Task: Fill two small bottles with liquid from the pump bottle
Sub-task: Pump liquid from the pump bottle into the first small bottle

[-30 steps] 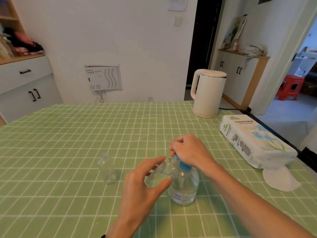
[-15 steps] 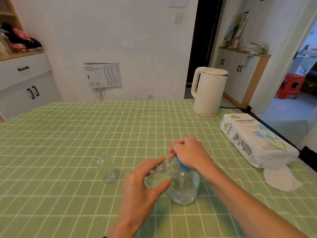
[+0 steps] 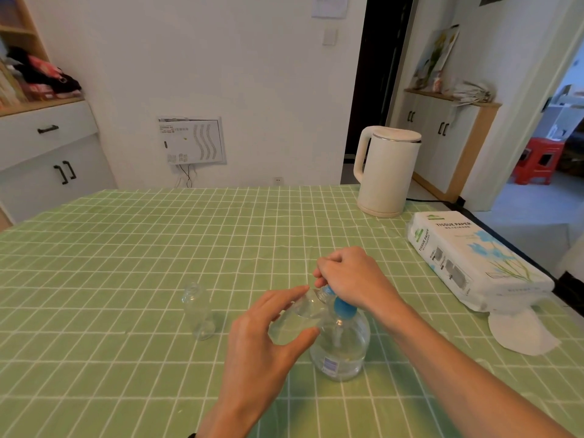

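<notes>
Just right of centre, the left hand [image 3: 262,339] pinches a small clear plastic bottle [image 3: 297,320], tilted so its long axis climbs rightward and its mouth meets the nozzle. The right hand [image 3: 354,279] curls over the head of the clear blue-topped pump bottle [image 3: 343,352] on the green checked worktop [image 3: 126,263]. A second small clear bottle [image 3: 197,311] stands upright further left, nearer the left hand.

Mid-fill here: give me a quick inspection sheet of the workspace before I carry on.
Surface: green checked tablecloth, no spill seen.
Job's things: pump bottle upright; tilted small bottle at its nozzle; second small bottle upright, apart, left of it.
Clutter: kettle, tissue pack, loose tissue.
Grippers: left hand grips the tilted small bottle; right hand curled over the pump bottle's top.
Cables: black cord behind kettle.
Surroundings: cabinets, red stool.
</notes>
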`<state>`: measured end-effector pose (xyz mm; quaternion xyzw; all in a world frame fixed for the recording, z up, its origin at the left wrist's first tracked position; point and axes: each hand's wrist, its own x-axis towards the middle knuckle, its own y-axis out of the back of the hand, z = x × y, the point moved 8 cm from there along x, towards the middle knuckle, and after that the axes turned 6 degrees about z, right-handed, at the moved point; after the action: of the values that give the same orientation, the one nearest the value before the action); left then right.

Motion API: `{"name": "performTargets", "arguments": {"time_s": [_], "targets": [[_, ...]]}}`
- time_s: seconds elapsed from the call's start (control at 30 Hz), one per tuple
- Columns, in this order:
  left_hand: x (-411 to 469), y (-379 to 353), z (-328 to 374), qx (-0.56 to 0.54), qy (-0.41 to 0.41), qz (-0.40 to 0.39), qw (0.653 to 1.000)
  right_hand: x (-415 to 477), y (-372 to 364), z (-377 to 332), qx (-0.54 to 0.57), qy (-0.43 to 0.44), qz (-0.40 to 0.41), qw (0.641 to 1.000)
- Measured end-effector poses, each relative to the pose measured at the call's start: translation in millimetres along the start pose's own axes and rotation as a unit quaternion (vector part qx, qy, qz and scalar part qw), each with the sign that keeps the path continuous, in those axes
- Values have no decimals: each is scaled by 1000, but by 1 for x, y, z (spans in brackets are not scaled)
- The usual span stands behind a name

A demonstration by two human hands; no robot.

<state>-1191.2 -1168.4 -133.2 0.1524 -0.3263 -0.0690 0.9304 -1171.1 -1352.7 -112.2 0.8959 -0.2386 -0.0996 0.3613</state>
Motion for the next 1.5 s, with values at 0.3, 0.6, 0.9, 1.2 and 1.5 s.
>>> {"name": "performTargets", "arguments": {"time_s": [0.3,0.6,0.9,1.2,1.5], "targets": [[-4,-4,-10,4,7,-7,1000,-4,-2,7,10,-8,8,1000],[-1,-1,-2,2,1,-11,1000,1,8,-3,-19,38,34,999],[-3,-4,-9,6,6,-14,1000,0,-2,5,14,20,22,999],[-4,-1,-4,-1,10,-10,1000,-1,0,2,13,23,16,1000],[-1,-1,-3,6,2,-14,1000,1,3,-3,16,25,9,1000]]}}
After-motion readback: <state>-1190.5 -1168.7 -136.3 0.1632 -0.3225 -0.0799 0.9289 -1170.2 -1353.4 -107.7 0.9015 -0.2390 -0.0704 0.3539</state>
